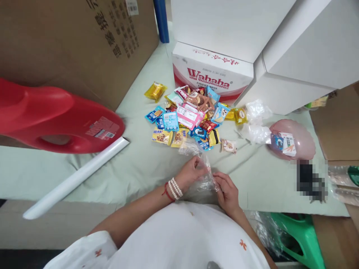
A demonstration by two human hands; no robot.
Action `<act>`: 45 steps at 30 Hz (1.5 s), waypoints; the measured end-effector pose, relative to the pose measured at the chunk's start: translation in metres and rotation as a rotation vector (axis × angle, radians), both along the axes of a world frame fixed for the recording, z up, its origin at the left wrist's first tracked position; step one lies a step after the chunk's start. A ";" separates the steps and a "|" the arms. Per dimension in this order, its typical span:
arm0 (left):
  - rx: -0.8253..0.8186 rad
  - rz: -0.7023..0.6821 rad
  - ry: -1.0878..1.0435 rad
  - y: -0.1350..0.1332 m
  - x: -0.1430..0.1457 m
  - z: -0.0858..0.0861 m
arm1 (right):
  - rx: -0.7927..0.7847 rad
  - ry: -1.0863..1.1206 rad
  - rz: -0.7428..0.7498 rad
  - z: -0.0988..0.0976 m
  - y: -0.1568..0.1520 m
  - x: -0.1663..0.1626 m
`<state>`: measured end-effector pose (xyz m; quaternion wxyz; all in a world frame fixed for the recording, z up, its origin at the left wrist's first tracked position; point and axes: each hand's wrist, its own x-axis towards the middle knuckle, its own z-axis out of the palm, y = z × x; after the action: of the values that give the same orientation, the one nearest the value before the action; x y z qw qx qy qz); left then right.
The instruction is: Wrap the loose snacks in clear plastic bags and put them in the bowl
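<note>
Between my two hands is a clear plastic bag (206, 183), crumpled and close to my body. My left hand (193, 172), with beads and a red string at its wrist, pinches the bag's left side. The fingers of my right hand (226, 189) are closed on its right edge. Just beyond the bag lies a heap of small wrapped snacks (190, 116) in blue, pink, yellow, red and brown packets. A beige snack packet (229, 146) sits apart at the heap's right. Whether anything is inside the bag I cannot tell.
A red plastic stool (84, 130) and a white roll (75, 179) are at the left. Behind the snacks stands a Wahaha carton (210, 74). A pink bowl (304, 140) holding packets and more crumpled clear plastic (255, 132) lie at the right.
</note>
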<state>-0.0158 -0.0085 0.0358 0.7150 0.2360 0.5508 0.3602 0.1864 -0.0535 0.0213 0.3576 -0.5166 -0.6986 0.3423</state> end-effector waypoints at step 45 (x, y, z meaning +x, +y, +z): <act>0.540 0.251 0.493 -0.016 -0.013 -0.027 | -0.464 0.416 -0.462 0.017 0.048 -0.026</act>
<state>-0.0283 -0.0242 0.0092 0.4236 0.4260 0.6160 0.5095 0.1605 -0.0050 0.0383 0.4331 -0.6470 -0.3804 0.4991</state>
